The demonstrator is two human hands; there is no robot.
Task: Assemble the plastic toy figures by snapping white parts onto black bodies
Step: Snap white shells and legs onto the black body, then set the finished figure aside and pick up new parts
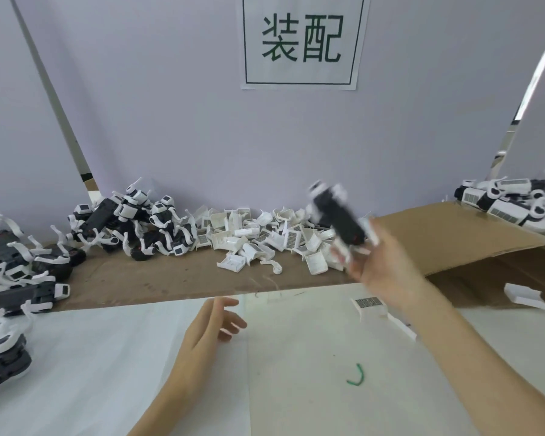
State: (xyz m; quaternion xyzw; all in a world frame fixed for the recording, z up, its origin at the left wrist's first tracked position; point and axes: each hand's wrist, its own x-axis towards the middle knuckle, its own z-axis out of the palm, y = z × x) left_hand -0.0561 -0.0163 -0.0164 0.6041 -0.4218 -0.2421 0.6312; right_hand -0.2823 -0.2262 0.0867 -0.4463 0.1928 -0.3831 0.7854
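Right hand (381, 265) gripping blurred figure (337, 215) aloft, probably heading to the finished pile (516, 202) | left hand (216, 322) hovering over table (107, 357), fingers loosely spread, empty | white parts (258, 237) waiting centre.

1. Light was bright, even and diffuse, with only faint, soft shadows
2. Motion blur smeared the right hand (379, 259) and the toy figure (340, 215) it held
3. Wide-angle distortion bent the straight lines near the edges
4. The wall sign (302, 42) stayed sharp
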